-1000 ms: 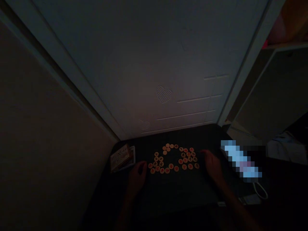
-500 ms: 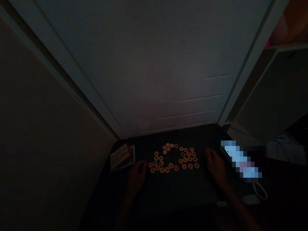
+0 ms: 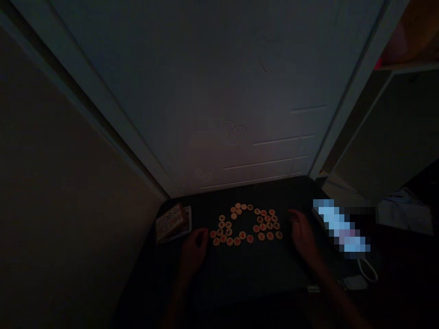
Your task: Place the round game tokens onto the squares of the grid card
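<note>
Many round wooden Chinese chess pieces (image 3: 237,241) with red or black characters lie on a dark table (image 3: 240,274), laid roughly in a ring with a gap in the middle. A few at the back show plain faces. Left of the ring, my left hand (image 3: 195,246) rests with thumb and fingertips brought together, beside the leftmost red piece. I see nothing between those fingertips. My right hand (image 3: 302,233) is on the right side, apart from the pieces. Its index finger points out toward them, and it holds nothing visible. The dim light hides finer detail.
An open box (image 3: 190,219) with a patterned lid (image 3: 170,222) leaning on it stands at the table's left. A lit, blurred-out screen (image 3: 343,228) with a white cord loop (image 3: 368,270) lies at the right. Behind the table rises a white panel (image 3: 212,105) with heart carvings.
My right hand has shifted slightly left toward the pieces, its index finger more stretched. My left hand and the pieces keep their places; the view has moved a little.
</note>
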`<state>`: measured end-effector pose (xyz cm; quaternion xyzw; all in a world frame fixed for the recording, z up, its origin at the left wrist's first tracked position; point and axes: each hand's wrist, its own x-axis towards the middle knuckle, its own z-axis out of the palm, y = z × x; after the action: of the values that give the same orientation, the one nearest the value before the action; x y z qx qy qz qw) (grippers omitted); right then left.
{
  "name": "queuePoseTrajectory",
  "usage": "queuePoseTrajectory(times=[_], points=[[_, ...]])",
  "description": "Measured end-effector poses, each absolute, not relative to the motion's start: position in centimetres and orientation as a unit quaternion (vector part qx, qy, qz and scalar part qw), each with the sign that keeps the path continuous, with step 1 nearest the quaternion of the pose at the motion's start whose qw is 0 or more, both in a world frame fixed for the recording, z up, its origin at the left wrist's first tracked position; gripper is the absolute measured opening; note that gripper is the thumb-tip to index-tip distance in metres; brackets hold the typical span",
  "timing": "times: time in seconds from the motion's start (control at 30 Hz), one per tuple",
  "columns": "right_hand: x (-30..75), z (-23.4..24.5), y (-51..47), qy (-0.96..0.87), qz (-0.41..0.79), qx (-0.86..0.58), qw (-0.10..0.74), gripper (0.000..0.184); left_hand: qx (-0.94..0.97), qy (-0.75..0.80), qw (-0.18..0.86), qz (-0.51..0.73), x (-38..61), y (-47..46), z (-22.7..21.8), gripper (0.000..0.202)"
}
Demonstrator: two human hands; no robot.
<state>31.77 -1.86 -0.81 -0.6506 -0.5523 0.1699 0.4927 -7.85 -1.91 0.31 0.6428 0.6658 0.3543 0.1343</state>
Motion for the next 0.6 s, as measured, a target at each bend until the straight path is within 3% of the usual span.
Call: queuePoseTrajectory(times=[0.13,0.37,0.6], points=[[31.8,-1.5,-1.5,-0.563,0.154,-0.637,0.504,0.045,0.64,0.663,0.139,0.362,-7.8,-1.9,0.3,0.034],[31.5,-1.0,-1.8,-0.519,0.246,-0.626,0.527,0.055,0.641,0.664,0.134,0.36,-7.6,-2.1,0.8,0.033],[31.5,0.2,-2.5,-0.497,0.291,-0.632,0.518,0.052,0.643,0.665,0.139,0.354,-7.9,-2.0,0.3,0.033]])
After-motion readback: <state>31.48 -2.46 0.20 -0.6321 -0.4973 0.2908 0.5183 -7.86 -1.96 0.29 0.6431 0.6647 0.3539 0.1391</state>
